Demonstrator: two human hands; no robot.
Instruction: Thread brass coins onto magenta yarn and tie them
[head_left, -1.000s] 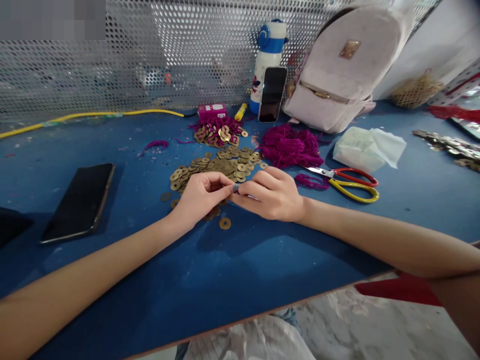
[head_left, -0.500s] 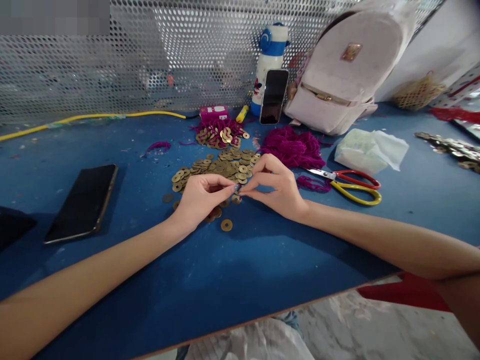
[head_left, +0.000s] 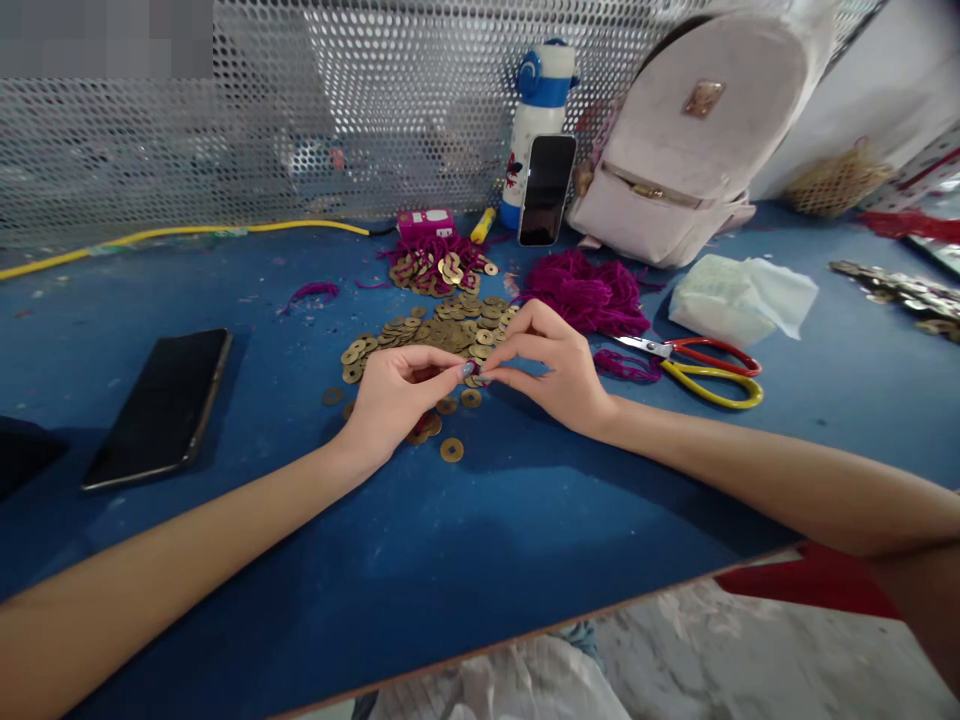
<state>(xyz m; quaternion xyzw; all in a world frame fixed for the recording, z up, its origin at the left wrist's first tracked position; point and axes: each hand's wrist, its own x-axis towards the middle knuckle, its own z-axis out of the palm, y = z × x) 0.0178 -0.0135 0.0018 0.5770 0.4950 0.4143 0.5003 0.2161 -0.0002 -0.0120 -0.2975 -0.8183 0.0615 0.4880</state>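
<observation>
My left hand [head_left: 397, 395] is closed in a pinch, with a small bit of purple cord [head_left: 474, 366] showing at the thumb tip. Facing it, my right hand [head_left: 555, 370] pinches thumb and forefinger together close to the same spot; what lies between them is too small to make out. Behind and under the fingertips spreads a pile of brass coins [head_left: 450, 330] with holes in their middles. One loose coin [head_left: 451, 450] lies in front of my hands. Coins strung with purple cord [head_left: 435, 265] are heaped behind the pile.
A purple cord bundle [head_left: 585, 292] and scissors [head_left: 675, 362] lie to the right, near a white wrapped packet [head_left: 739, 300]. One phone [head_left: 161, 405] lies left; another phone [head_left: 547, 190] leans on a bottle [head_left: 536, 115]. A backpack [head_left: 690, 150] stands behind. A yellow cable [head_left: 262, 228] runs along the mesh.
The fingertips have drawn slightly apart, and a bit of purple now shows at the left thumb. The whole view has shifted a little; the other things lie as before.
</observation>
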